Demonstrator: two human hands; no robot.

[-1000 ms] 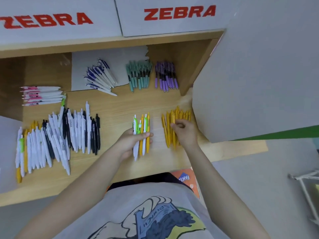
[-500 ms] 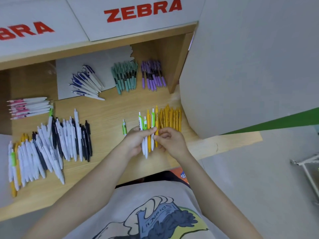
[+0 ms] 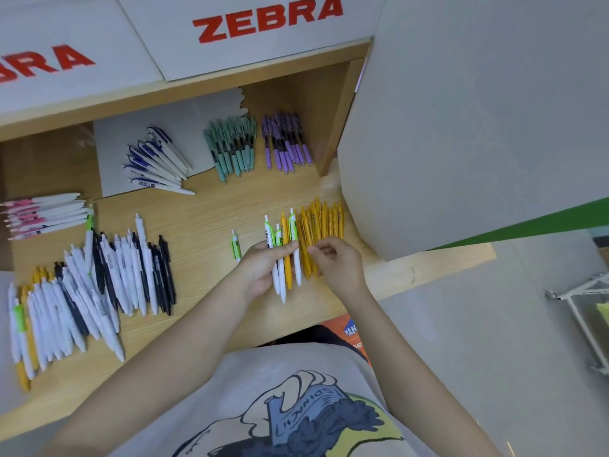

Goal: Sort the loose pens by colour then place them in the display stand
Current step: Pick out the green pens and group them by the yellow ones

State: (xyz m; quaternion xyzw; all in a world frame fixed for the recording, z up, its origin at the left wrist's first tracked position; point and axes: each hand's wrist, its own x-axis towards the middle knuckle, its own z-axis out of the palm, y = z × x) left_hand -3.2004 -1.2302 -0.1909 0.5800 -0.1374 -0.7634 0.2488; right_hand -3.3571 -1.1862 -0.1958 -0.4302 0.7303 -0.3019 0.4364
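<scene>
My left hand [image 3: 260,268] grips a small bunch of pens [image 3: 284,249], white ones with green clips and one yellow, fanned upright over the wooden shelf [image 3: 211,219]. My right hand [image 3: 336,262] hovers just right of the bunch with fingers curled, over the yellow pen pile [image 3: 324,222]; whether it pinches a pen is unclear. One white-and-green pen [image 3: 236,245] lies alone left of my left hand. Sorted groups lie farther back: teal pens [image 3: 232,146], purple pens [image 3: 286,143], white-and-blue pens [image 3: 155,163] and pink-and-white pens [image 3: 43,214].
A large mixed heap of white, black and yellow pens [image 3: 92,285] covers the shelf's left side. White panels with red ZEBRA lettering [image 3: 267,19] stand behind. A grey box [image 3: 461,127] overhangs the right end. A white wire rack [image 3: 580,311] stands on the floor at right.
My left hand lifted its bunch and carried it right toward the yellow pile, leaving one white-and-green pen on the shelf. My right hand left the yellow pile and came beside the bunch.
</scene>
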